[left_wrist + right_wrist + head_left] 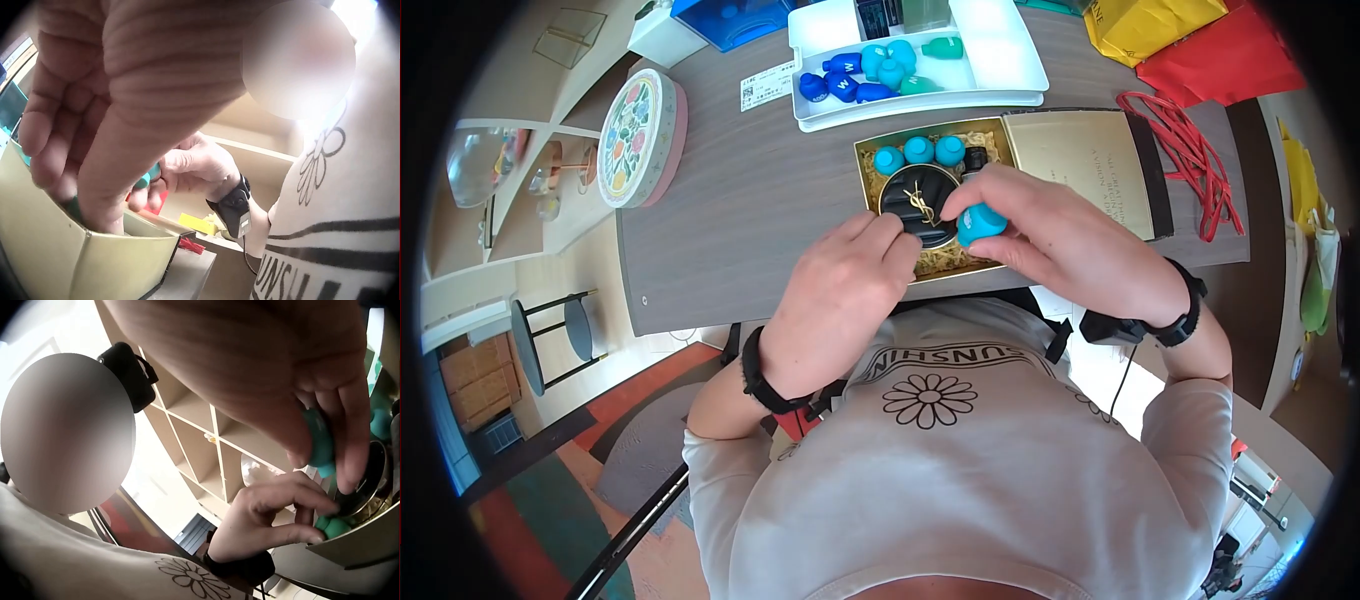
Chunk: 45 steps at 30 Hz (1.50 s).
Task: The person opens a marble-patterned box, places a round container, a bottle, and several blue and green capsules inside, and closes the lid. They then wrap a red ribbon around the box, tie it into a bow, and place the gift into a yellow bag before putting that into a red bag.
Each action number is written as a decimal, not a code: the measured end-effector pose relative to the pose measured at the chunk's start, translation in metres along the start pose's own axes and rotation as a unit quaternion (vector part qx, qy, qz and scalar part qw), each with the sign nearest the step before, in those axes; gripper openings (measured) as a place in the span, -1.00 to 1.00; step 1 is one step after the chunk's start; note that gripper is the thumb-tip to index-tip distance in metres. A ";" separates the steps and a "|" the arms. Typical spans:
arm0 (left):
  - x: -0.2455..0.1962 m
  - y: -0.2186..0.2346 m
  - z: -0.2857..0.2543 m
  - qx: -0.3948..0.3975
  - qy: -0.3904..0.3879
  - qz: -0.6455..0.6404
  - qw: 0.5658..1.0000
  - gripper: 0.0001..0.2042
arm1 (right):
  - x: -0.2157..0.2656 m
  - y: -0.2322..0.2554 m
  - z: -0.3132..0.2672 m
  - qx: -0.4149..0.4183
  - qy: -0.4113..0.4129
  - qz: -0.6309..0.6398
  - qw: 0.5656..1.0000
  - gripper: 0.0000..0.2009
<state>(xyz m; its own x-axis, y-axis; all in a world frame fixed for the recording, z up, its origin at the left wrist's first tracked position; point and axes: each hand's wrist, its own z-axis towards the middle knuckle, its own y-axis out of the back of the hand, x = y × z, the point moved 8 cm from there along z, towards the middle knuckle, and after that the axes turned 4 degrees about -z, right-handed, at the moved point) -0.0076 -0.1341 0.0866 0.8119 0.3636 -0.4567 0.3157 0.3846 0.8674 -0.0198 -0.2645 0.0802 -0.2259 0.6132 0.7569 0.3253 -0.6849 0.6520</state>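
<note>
An open box (930, 134) with shredded filler holds a round black compact (900, 195) with a gold emblem. Three small teal bottles (918, 150) stand in a row behind the compact, beside a small black cylinder (975, 158). My right hand (1060, 235) pinches another teal bottle (980, 228) between thumb and fingers over the box's right front. At the front left corner, my left hand (840, 285) reaches inside with bent fingers. In the right wrist view, its thumb and fingers pinch a small green bottle (332, 527) by the compact, partly hidden.
A white tray (1025, 70) behind the box holds several blue and teal bottles. The box's lid (1080, 170) lies folded out to the right, next to red cord (1200, 170). A floral round tin (640, 140) stands left; yellow (1150, 25) and red bags (1220, 60) stand back right.
</note>
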 end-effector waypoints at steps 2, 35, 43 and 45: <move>0.004 0.000 -0.001 -0.002 0.005 -0.008 1.000 -0.67 | 0.007 -0.002 -0.003 -0.019 0.028 -0.035 0.999 -0.76; 0.017 -0.001 -0.013 -0.036 0.024 -0.052 0.998 -0.77 | 0.018 -0.028 0.016 0.017 0.052 -0.183 0.982 -0.84; 0.016 0.000 -0.014 -0.052 0.015 -0.057 0.997 -0.77 | 0.015 -0.018 0.018 -0.002 0.026 -0.143 0.989 -0.82; 0.018 -0.001 -0.015 -0.047 0.017 -0.059 0.997 -0.77 | 0.013 -0.012 0.017 -0.004 0.009 -0.131 0.991 -0.82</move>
<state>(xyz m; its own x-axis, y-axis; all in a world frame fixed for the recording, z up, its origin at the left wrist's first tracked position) -0.0007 -0.1159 0.0745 0.7546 0.3390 -0.5618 0.3592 0.5031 0.7860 -0.0108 -0.2418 0.0812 -0.3171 0.7637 0.5623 0.2457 -0.5065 0.8265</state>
